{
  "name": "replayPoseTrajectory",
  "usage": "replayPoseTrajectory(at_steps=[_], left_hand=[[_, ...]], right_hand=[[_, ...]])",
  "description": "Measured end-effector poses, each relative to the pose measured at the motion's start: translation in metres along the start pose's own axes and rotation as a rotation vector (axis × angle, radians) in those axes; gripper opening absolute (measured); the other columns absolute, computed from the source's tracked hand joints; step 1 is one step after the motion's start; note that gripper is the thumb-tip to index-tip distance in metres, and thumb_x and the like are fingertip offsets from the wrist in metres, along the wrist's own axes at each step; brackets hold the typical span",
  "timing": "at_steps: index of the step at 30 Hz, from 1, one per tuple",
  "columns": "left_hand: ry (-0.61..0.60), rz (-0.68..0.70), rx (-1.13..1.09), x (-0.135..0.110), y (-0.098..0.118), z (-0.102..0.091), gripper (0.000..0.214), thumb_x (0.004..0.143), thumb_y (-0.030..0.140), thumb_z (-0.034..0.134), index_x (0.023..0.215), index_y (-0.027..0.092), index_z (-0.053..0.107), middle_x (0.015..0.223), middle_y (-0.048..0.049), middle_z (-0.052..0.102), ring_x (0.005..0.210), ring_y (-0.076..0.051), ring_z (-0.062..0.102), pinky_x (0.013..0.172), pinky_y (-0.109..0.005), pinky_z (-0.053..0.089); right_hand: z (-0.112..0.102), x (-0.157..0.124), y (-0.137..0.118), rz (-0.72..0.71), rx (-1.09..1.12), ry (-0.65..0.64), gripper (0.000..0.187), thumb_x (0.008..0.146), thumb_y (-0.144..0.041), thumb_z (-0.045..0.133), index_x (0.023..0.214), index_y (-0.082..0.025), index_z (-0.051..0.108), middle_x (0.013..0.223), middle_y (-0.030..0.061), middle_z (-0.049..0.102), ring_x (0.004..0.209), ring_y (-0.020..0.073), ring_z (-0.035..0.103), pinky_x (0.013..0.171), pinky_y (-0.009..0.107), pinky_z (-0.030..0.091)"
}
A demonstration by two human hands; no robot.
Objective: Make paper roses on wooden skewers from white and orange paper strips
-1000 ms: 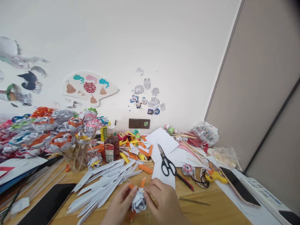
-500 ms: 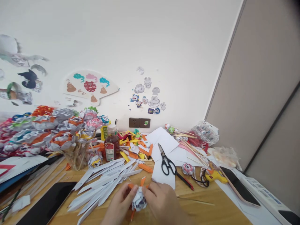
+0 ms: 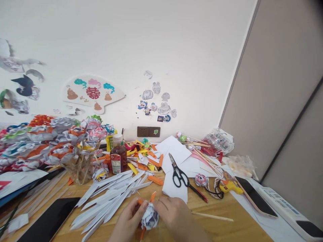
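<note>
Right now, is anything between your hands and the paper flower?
Nothing visible. The left hand and the right hand both grip the paper flower directly, over the table. The white paper strips lie off to its left and the scissors lie behind it to the right, neither in between.
</note>
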State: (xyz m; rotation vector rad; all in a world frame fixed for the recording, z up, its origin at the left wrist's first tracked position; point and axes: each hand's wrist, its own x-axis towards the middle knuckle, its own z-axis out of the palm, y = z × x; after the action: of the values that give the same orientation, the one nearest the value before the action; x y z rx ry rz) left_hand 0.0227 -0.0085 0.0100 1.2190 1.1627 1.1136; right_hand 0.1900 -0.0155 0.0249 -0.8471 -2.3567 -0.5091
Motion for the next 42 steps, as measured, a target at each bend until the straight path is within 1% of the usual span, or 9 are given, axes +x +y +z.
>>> replayPoseTrajectory(at_steps=[9,14,19,24,27,32,36,39,42], left_hand=[[-0.015,0.014,-0.019,0.0,0.004,0.002,0.056,0.051,0.074,0.066,0.056,0.02,0.052,0.05,0.0074,0.045,0.049,-0.013,0.042,0.048,-0.024,0.036],[-0.009,0.031,-0.007,-0.002,0.006,0.001,0.053,0.052,0.072,0.067,0.057,0.021,0.054,0.051,0.0057,0.05,0.052,-0.015,0.048,0.05,-0.025,0.04],[-0.059,0.029,-0.039,0.0,0.002,-0.001,0.053,0.053,0.07,0.07,0.061,0.019,0.056,0.054,0.0052,0.052,0.051,-0.014,0.048,0.047,-0.024,0.038],[-0.125,0.076,-0.072,0.002,0.001,-0.002,0.048,0.055,0.063,0.074,0.065,0.019,0.058,0.059,0.0041,0.055,0.056,-0.014,0.05,0.051,-0.024,0.04],[-0.134,0.077,-0.062,0.003,0.0,-0.003,0.047,0.056,0.062,0.074,0.063,0.019,0.057,0.057,0.0043,0.055,0.055,-0.014,0.049,0.051,-0.024,0.039],[-0.127,0.089,-0.054,0.004,-0.002,-0.002,0.049,0.059,0.065,0.07,0.064,0.018,0.056,0.057,0.0043,0.054,0.056,-0.014,0.048,0.054,-0.025,0.039],[-0.128,0.098,-0.028,0.002,-0.004,-0.002,0.05,0.06,0.066,0.068,0.064,0.018,0.056,0.057,0.0046,0.052,0.056,-0.014,0.047,0.055,-0.025,0.039],[-0.114,0.098,-0.029,0.001,-0.006,-0.002,0.048,0.062,0.065,0.068,0.064,0.019,0.055,0.057,0.0053,0.051,0.056,-0.014,0.047,0.055,-0.025,0.039],[-0.117,0.095,-0.044,0.001,-0.007,-0.001,0.048,0.062,0.065,0.068,0.064,0.019,0.054,0.057,0.0055,0.051,0.055,-0.014,0.047,0.054,-0.025,0.039]], right_hand=[[0.002,-0.001,0.0,0.019,0.041,-0.009,0.015,0.091,-0.01,0.044,0.082,-0.016,0.055,0.066,0.0024,0.06,0.055,0.0155,0.057,0.047,0.024,0.038],[0.006,-0.002,0.001,0.058,0.054,0.017,0.023,0.095,-0.016,0.038,0.078,-0.018,0.053,0.063,0.0011,0.058,0.052,0.015,0.056,0.045,0.024,0.036],[0.005,-0.002,0.002,0.054,0.052,0.023,0.027,0.098,-0.02,0.036,0.077,-0.018,0.054,0.062,0.001,0.058,0.051,0.0155,0.056,0.044,0.025,0.035],[0.0,-0.001,0.002,0.025,0.017,-0.032,0.026,0.096,-0.017,0.038,0.077,-0.018,0.055,0.065,0.0014,0.059,0.053,0.0151,0.056,0.046,0.024,0.036],[-0.003,0.0,0.001,-0.01,-0.016,-0.056,0.022,0.095,-0.015,0.04,0.081,-0.017,0.056,0.068,0.0018,0.061,0.054,0.0147,0.056,0.045,0.024,0.036],[-0.005,0.0,0.001,-0.028,-0.023,-0.063,0.024,0.095,-0.012,0.036,0.086,-0.015,0.058,0.07,0.0036,0.063,0.056,0.0155,0.057,0.046,0.025,0.038],[-0.004,0.0,0.001,-0.016,-0.017,-0.063,0.028,0.095,-0.013,0.033,0.082,-0.016,0.057,0.068,0.0032,0.062,0.054,0.0159,0.057,0.045,0.026,0.036],[-0.003,0.0,0.001,0.011,0.003,-0.095,0.024,0.094,-0.013,0.037,0.079,-0.017,0.056,0.067,0.0023,0.061,0.053,0.0161,0.057,0.045,0.026,0.036],[-0.001,-0.002,0.001,0.044,0.014,-0.14,0.015,0.091,-0.016,0.046,0.078,-0.018,0.055,0.067,0.001,0.062,0.053,0.0162,0.058,0.045,0.026,0.035]])
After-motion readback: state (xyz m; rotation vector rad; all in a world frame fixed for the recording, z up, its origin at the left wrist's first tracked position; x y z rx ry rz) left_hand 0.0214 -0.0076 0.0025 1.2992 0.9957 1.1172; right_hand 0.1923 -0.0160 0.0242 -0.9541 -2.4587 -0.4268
